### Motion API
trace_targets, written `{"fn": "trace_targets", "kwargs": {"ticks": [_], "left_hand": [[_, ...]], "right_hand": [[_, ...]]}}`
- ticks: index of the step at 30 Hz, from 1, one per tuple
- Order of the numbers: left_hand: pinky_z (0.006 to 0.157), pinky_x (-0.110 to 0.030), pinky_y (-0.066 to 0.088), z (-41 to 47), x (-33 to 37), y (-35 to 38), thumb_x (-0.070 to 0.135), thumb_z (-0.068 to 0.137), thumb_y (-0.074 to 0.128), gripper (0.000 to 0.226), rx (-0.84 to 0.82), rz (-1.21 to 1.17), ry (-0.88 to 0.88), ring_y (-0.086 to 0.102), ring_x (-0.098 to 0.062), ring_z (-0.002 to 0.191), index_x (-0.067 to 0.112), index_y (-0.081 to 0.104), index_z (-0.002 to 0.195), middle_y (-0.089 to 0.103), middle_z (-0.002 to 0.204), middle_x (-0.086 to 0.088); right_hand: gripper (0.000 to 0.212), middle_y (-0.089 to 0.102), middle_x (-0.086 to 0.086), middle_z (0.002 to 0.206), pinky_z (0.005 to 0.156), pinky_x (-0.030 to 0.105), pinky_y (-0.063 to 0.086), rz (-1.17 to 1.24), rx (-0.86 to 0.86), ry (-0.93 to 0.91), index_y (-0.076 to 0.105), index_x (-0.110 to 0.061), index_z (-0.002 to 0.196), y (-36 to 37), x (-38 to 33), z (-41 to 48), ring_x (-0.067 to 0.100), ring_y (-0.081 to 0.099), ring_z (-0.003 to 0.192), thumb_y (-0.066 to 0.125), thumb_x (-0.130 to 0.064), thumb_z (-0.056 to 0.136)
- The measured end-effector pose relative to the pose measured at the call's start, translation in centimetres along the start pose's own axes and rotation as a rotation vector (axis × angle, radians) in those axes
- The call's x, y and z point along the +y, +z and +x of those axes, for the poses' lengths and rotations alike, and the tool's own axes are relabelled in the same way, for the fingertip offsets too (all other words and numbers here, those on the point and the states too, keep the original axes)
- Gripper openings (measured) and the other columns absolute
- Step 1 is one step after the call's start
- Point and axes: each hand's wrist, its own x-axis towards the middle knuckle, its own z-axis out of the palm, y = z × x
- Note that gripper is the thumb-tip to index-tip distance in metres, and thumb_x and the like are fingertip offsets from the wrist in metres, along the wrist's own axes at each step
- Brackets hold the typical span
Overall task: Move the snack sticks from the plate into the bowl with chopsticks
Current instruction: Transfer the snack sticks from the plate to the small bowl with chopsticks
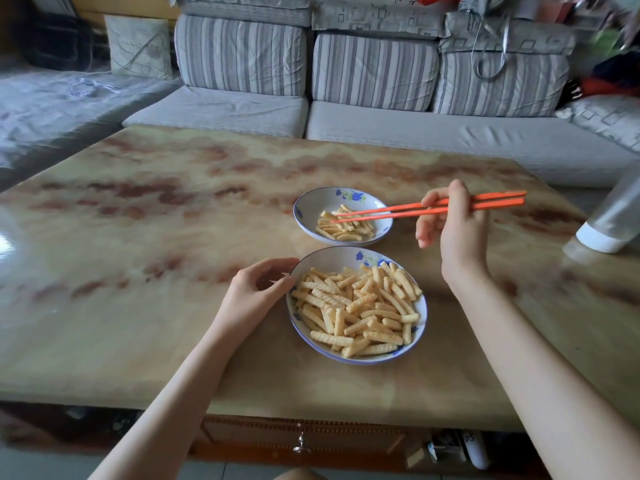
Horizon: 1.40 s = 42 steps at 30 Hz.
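Observation:
The near white plate (pixel 420 306) with a blue flower rim is heaped with ridged yellow snack sticks (pixel 360 306). Behind it stands a smaller white bowl (pixel 308 202) with several sticks lying in it. My right hand (pixel 453 226) grips a pair of orange chopsticks (pixel 429 207), whose tips reach left over the bowl, just above the sticks there. Whether a stick sits between the tips, I cannot tell. My left hand (pixel 256 289) holds the plate's left rim, thumb and fingers curled around the edge.
Both dishes stand on a glossy marbled table (pixel 156 237) with a drawer under its front edge. A tilted silvery container with a white cap (pixel 609 226) sits at the right edge. A grey striped sofa (pixel 346 109) runs behind the table.

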Motion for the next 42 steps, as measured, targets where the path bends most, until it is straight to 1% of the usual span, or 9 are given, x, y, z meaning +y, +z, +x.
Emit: {"fn": "trace_targets", "kwargs": {"ticks": [6, 13, 20, 23, 27, 32, 36, 39, 42], "left_hand": [[0.089, -0.025, 0.053, 0.0, 0.0, -0.1, 0.027, 0.075, 0.061, 0.032, 0.003, 0.004, -0.006, 0.069, -0.010, 0.096, 0.027, 0.073, 0.104, 0.074, 0.099, 0.012], [0.088, -0.024, 0.053, 0.1, -0.1, -0.1, 0.028, 0.075, 0.061, 0.033, 0.005, -0.001, -0.005, 0.069, -0.012, 0.096, 0.025, 0.073, 0.106, 0.074, 0.099, 0.011], [0.087, -0.021, 0.053, 0.1, -0.1, -0.1, 0.035, 0.071, 0.062, 0.037, -0.004, -0.004, 0.011, 0.069, -0.011, 0.096, 0.025, 0.073, 0.105, 0.074, 0.099, 0.011], [0.084, -0.018, 0.052, 0.1, -0.1, 0.0, 0.030, 0.074, 0.062, 0.033, 0.001, -0.002, 0.009, 0.069, -0.011, 0.095, 0.025, 0.073, 0.105, 0.074, 0.098, 0.011], [0.088, -0.024, 0.054, 0.0, 0.0, 0.0, 0.028, 0.075, 0.061, 0.033, 0.003, 0.001, 0.011, 0.069, -0.013, 0.096, 0.024, 0.073, 0.106, 0.074, 0.099, 0.011], [0.085, -0.019, 0.053, 0.1, 0.0, 0.0, 0.026, 0.076, 0.061, 0.031, 0.001, -0.004, 0.015, 0.069, -0.011, 0.095, 0.023, 0.073, 0.105, 0.074, 0.099, 0.011], [0.085, -0.019, 0.053, 0.0, -0.1, 0.0, 0.018, 0.083, 0.066, 0.024, 0.003, -0.012, 0.015, 0.069, -0.013, 0.096, 0.022, 0.073, 0.105, 0.074, 0.099, 0.010], [0.087, -0.022, 0.053, 0.0, 0.0, 0.0, 0.028, 0.077, 0.063, 0.029, 0.005, -0.008, 0.016, 0.069, -0.011, 0.095, 0.024, 0.073, 0.104, 0.074, 0.099, 0.011], [0.086, -0.021, 0.053, 0.0, 0.1, 0.0, 0.030, 0.076, 0.062, 0.030, 0.001, -0.014, 0.010, 0.069, -0.010, 0.095, 0.025, 0.073, 0.104, 0.074, 0.098, 0.012]], "right_hand": [[0.046, 0.052, 0.001, 0.037, 0.037, 0.020, 0.029, -0.043, -0.023, 0.007, 0.054, -0.010, 0.070, 1.7, 1.4, 1.8, 0.016, 0.041, 0.030, 0.029, -0.028, 0.105], [0.045, 0.051, 0.003, 0.038, 0.038, 0.020, 0.029, -0.047, -0.024, 0.031, 0.054, -0.010, 0.068, 0.2, 0.9, 0.8, 0.018, 0.040, 0.031, 0.030, -0.026, 0.103], [0.046, 0.048, 0.007, 0.037, 0.036, 0.019, 0.029, -0.052, -0.204, 0.086, 0.055, -0.005, 0.068, -1.5, -1.0, -1.3, 0.021, 0.038, 0.030, 0.030, -0.023, 0.103], [0.046, 0.047, 0.007, 0.037, 0.035, 0.018, 0.030, -0.063, -0.256, 0.099, 0.055, -0.006, 0.069, -1.5, -1.1, -1.8, 0.019, 0.038, 0.030, 0.030, -0.023, 0.104], [0.048, 0.046, 0.009, 0.037, 0.036, 0.019, 0.030, -0.096, -0.302, 0.114, 0.057, -0.008, 0.068, -1.5, -0.8, -2.0, 0.019, 0.036, 0.029, 0.030, -0.024, 0.104], [0.048, 0.046, 0.010, 0.038, 0.035, 0.020, 0.031, -0.093, -0.294, 0.133, 0.058, -0.008, 0.068, -1.7, -0.4, -2.1, 0.021, 0.036, 0.030, 0.031, -0.025, 0.104], [0.049, 0.047, 0.011, 0.038, 0.036, 0.021, 0.030, -0.112, -0.287, 0.141, 0.059, -0.008, 0.068, -1.8, -0.3, -1.9, 0.021, 0.036, 0.031, 0.031, -0.026, 0.104], [0.048, 0.046, 0.010, 0.037, 0.035, 0.021, 0.031, -0.115, -0.292, 0.159, 0.057, -0.007, 0.068, -1.6, 0.0, -2.1, 0.019, 0.037, 0.030, 0.030, -0.025, 0.104], [0.047, 0.046, 0.009, 0.037, 0.035, 0.020, 0.030, -0.084, -0.231, 0.156, 0.055, -0.006, 0.067, -1.4, 0.3, -2.2, 0.019, 0.037, 0.029, 0.031, -0.024, 0.103]]}}
